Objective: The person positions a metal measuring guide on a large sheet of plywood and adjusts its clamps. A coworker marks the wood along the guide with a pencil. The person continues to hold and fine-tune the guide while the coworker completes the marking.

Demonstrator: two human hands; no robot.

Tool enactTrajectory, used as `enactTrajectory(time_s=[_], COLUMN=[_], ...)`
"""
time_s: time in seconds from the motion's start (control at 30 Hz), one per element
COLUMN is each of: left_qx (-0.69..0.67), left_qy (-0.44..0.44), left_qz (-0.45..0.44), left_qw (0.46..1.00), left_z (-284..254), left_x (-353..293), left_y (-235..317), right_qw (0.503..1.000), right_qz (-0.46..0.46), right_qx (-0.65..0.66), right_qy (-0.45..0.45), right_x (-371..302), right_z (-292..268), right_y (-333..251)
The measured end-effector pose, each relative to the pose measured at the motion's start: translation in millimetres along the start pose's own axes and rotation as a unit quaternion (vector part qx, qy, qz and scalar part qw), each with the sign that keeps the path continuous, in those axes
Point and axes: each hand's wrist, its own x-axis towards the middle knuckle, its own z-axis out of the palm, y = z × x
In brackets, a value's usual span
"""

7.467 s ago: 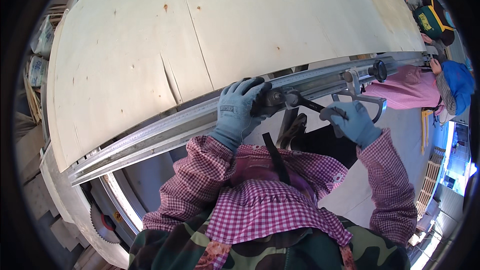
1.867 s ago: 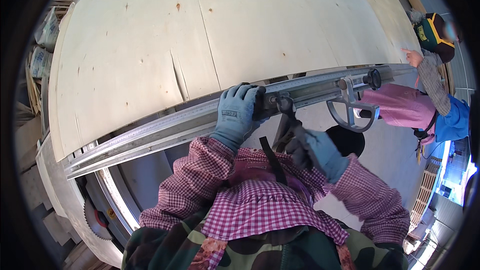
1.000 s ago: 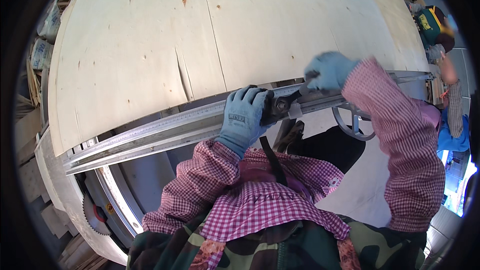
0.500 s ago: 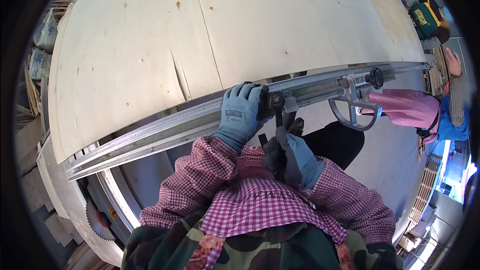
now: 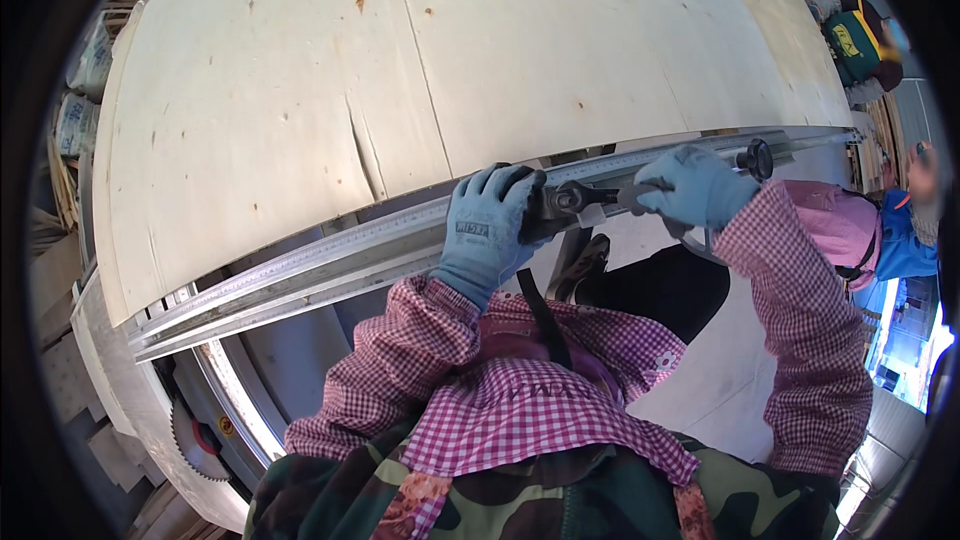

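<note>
My left hand (image 5: 475, 235), in a light blue glove with dark fingertips, is closed over the dark fitting (image 5: 542, 215) on the near side of a silver metal rail (image 5: 390, 230). A dark lever handle (image 5: 602, 196) extends right from the round pivot beside that fitting, roughly along the rail. My right hand (image 5: 695, 188), gloved in the same blue, grips the lever's outer end. Behind it, a grey D-shaped handle (image 5: 703, 246) is mostly hidden. A black knob (image 5: 758, 158) sits just beyond my right wrist.
A large pale plywood sheet (image 5: 290, 90) spans the far side of the rail. A toothed saw blade (image 5: 195, 448) shows at lower left. Another person in a pink garment (image 5: 825, 225) stands at right, and a person in green (image 5: 853, 45) farther back. Wood is stacked around the edges.
My right hand has swung the lever from pointing toward my body round to the right, along the rail. My left hand has stayed almost in place on the fitting.
</note>
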Motion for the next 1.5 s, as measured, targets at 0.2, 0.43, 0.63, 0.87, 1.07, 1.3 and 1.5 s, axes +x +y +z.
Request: enactTrajectory(time_s=[0.2, 0.43, 0.63, 0.87, 1.07, 1.3, 1.5], left_qx=[-0.025, -0.040, -0.044, -0.034, -0.011, 0.001, 0.019], left_qy=[0.021, 0.023, 0.024, 0.012, -0.004, 0.003, 0.014], left_qz=[0.010, 0.023, 0.023, 0.019, -0.007, -0.014, 0.001], left_qw=[0.999, 0.999, 0.998, 0.999, 1.000, 1.000, 1.000], left_z=[1.1, -6.3, -6.3, -6.1, -2.9, 6.2, 2.0], left_x=[1.1, 2.0, 0.9, 2.3, 1.8, 2.5, 2.3], left_y=[0.1, 2.2, 2.3, 6.3, 2.1, 4.7, 1.0], right_qw=[0.991, 0.965, 0.935, 0.983, 0.994, 0.635, 0.553], right_qz=[0.037, 0.020, -0.061, -0.030, 0.056, 0.115, 0.109], right_qx=[-0.080, -0.184, -0.292, -0.091, 0.025, 0.755, 0.825], right_qy=[-0.103, -0.183, -0.191, -0.157, -0.093, 0.115, 0.041], right_x=[44.2, 86.8, 106.5, 92.7, 26.2, -21.2, -26.3], right_z=[-66.8, -97.2, -94.7, -64.1, 5.6, 155.4, 147.9], right_y=[-14.3, -44.6, -57.8, -19.7, -7.9, -106.5, -123.8])
